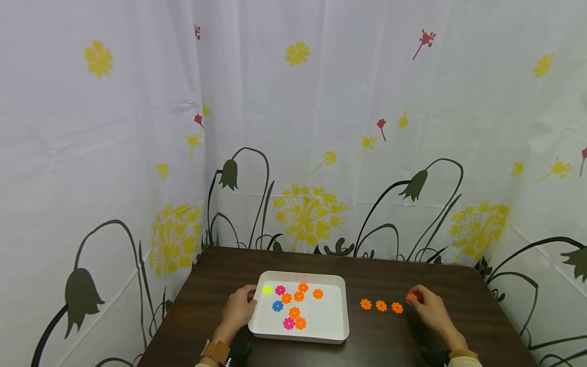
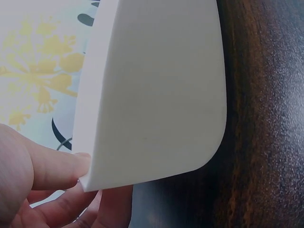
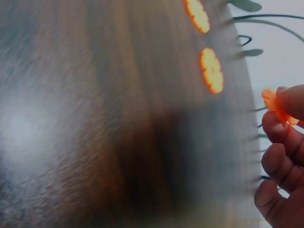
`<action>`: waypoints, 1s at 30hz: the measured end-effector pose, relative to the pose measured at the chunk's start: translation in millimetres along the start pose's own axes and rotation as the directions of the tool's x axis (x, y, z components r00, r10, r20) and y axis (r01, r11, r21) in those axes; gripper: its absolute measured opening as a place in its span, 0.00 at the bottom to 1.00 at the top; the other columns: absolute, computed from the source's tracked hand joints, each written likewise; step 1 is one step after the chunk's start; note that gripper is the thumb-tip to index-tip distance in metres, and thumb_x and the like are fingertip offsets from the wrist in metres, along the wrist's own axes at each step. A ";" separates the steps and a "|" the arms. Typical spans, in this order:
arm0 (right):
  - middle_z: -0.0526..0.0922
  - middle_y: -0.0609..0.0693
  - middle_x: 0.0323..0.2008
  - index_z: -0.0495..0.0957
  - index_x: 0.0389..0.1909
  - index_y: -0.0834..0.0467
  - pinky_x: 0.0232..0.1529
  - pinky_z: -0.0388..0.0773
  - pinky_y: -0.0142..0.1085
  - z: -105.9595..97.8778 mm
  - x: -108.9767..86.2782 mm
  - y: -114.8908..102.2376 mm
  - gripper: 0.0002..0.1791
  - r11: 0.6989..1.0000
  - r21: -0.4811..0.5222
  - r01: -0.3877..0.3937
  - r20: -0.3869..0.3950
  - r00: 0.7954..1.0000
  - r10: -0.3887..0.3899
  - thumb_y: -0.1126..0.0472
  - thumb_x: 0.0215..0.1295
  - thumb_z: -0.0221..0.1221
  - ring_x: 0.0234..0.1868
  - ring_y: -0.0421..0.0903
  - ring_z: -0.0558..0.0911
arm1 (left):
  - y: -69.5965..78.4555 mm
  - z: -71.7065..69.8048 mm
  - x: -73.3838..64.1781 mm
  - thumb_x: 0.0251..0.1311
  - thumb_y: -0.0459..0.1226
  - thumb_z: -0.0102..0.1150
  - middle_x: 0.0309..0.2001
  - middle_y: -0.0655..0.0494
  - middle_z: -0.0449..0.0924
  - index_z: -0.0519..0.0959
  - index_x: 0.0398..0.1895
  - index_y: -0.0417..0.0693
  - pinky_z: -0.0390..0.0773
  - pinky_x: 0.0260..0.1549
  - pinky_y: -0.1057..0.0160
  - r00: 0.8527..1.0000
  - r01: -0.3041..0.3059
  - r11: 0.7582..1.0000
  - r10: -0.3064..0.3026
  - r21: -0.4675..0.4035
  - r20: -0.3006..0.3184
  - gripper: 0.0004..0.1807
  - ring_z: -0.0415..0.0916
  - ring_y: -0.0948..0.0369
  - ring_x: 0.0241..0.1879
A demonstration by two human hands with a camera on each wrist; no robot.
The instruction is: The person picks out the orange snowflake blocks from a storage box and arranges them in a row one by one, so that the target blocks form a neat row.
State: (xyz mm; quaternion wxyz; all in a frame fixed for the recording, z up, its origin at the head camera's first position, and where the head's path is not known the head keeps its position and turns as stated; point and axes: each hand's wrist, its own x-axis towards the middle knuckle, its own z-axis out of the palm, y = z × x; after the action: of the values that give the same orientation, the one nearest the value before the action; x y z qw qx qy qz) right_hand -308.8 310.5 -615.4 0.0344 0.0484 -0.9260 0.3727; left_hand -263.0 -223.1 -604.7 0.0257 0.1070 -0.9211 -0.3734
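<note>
My left hand (image 1: 238,309) grips the left side of a white tray (image 1: 326,320). In the left wrist view its thumb lies on the tray wall (image 2: 161,99), with the fingers curled around the edge. Between thumb and forefinger, my right hand (image 1: 432,310) pinches an orange flower-shaped disc (image 3: 269,99). Three like it lie in a row on the table to the left of that hand: a near disc (image 1: 397,307), a middle disc (image 1: 381,306) and a far-left disc (image 1: 365,304). The held disc is at the right end of this row in the head view.
Inside the tray are several more orange discs (image 1: 318,294), two pink ones (image 1: 288,323), a blue one (image 1: 277,306), a yellow one (image 1: 268,290) and pale ones. A dark wooden table (image 1: 367,275) bears everything. Behind it hangs a flower-patterned curtain (image 1: 348,102).
</note>
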 end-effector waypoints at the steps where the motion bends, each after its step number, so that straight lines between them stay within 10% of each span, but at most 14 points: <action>1: 0.89 0.50 0.37 0.82 0.46 0.62 0.37 0.79 0.37 -0.9 -0.3 1.9 0.06 1.000 -0.005 -0.008 0.003 1.000 0.008 0.65 0.72 0.64 0.35 0.42 0.84 | 0.8 0.4 0.8 0.66 0.28 0.65 0.46 0.43 0.87 0.81 0.63 0.37 0.80 0.41 0.42 1.000 -0.004 1.000 0.004 0.000 -0.002 0.21 0.82 0.51 0.40; 30: 0.87 0.49 0.35 0.82 0.44 0.61 0.39 0.76 0.41 9.8 -3.6 18.4 0.04 0.994 -0.010 -0.109 0.034 0.993 0.109 0.65 0.72 0.63 0.36 0.44 0.81 | -1.5 -0.6 1.9 0.66 0.28 0.65 0.44 0.46 0.86 0.81 0.63 0.38 0.78 0.39 0.44 1.000 0.002 1.000 -0.002 0.000 0.007 0.22 0.82 0.52 0.39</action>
State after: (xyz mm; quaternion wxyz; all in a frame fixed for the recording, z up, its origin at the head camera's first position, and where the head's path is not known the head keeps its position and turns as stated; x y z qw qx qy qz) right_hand -307.7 317.2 -635.4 -0.0020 0.0040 -0.9293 0.3693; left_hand -264.5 -225.0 -605.4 0.0219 0.1065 -0.9212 -0.3736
